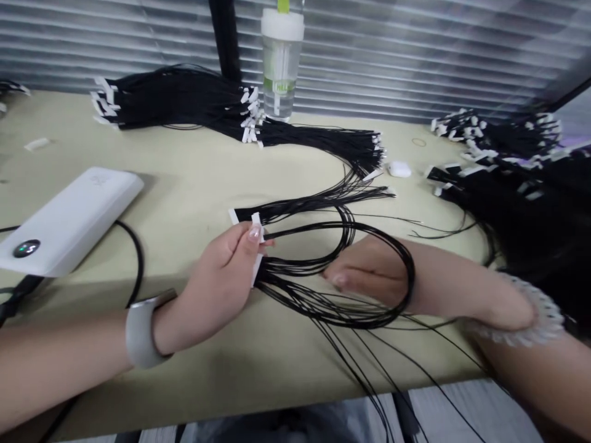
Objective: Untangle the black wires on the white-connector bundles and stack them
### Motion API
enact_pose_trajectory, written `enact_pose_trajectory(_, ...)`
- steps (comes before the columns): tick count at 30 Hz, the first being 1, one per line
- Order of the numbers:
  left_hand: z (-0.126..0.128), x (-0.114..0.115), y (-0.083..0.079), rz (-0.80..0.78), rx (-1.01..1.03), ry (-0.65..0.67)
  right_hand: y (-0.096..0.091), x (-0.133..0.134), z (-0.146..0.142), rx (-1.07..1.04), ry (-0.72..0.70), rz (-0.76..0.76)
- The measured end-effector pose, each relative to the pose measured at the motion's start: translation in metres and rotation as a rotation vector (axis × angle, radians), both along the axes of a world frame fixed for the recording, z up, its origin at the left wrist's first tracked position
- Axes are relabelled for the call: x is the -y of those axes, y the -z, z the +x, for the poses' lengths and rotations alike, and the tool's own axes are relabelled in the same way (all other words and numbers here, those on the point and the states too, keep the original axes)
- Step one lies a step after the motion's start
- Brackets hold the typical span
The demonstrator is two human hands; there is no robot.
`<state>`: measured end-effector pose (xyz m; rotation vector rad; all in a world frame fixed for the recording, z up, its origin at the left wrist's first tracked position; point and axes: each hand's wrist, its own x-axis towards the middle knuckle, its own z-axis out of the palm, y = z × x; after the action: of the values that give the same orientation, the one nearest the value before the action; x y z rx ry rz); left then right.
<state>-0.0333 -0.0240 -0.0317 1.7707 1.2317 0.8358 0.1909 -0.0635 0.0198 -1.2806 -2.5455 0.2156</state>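
My left hand (226, 264) is closed on a bunch of thin black cables (295, 294), pinching them at their white connectors (257, 229) between thumb and fingers. The cables run to the right and bend round in a wide loop. Inside that loop my right hand (369, 271) is closed, its fingertips pressed together on some of the strands; part of the loop crosses over the back of the hand. Loose cable ends hang past the table's front edge. Just behind my left hand lies another small bundle of black cables (305, 206).
Large bundles of black cables (175, 101) lie along the back, with more piled at the right (530, 203). A clear bottle (279, 74) stands by the blinds. A white power bank (74, 221) with a black cord is at the left. A small white case (399, 169) sits behind.
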Motion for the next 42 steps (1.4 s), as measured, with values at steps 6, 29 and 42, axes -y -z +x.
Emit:
enact_pose_trajectory(6, 0.002, 0.004, -0.001, 0.011, -0.009, 0.051, 0.015, -0.003, -0.041, -0.077, -0.078, -0.151)
enact_pose_trajectory(29, 0.003, 0.005, -0.001, 0.091, -0.063, 0.106, 0.028, 0.001, -0.051, 0.041, -0.097, -0.146)
enact_pose_trajectory(42, 0.003, 0.003, 0.001, 0.094, -0.087, 0.085, 0.036, 0.001, -0.053, 0.125, -0.04, -0.045)
